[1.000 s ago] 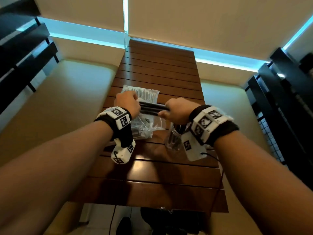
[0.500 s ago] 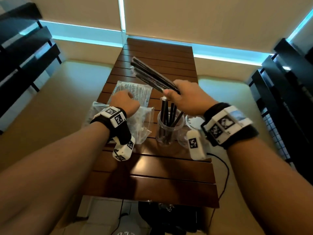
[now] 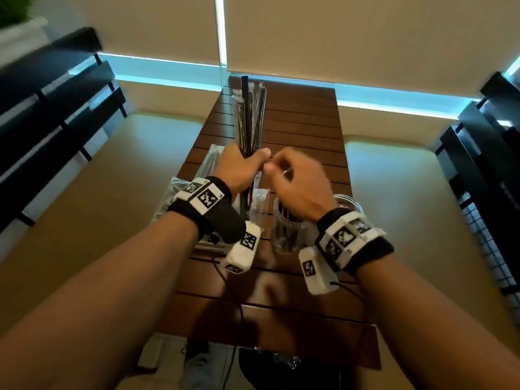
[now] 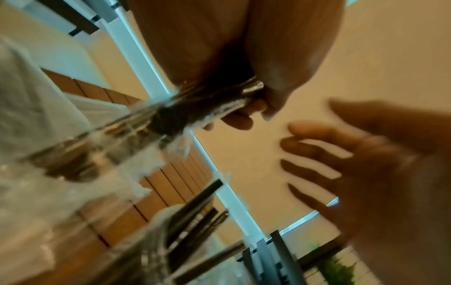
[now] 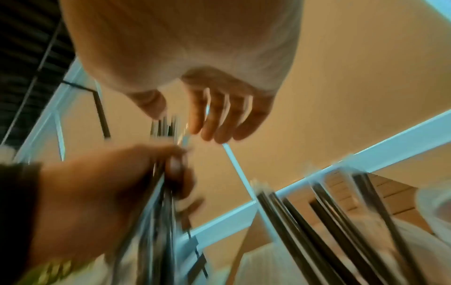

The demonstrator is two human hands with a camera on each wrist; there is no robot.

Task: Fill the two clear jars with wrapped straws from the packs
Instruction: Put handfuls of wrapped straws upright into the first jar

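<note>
My left hand grips a bundle of black wrapped straws and holds it upright above the wooden table. In the left wrist view the straws sit inside the curled fingers. My right hand is blurred just right of the bundle; its fingers are spread and hold nothing. Below it stands a clear jar with several black straws in it. A second clear jar stands to its right, mostly hidden by my right wrist.
Clear plastic straw packs lie on the table left of the jars, under my left wrist. A cable runs across the near slats. Cushioned benches flank the narrow table, with dark railings beyond them.
The straw bundle passed from my right hand to my left, which rose from the pack. It went from slanted to upright. My right hand let go and opened.
</note>
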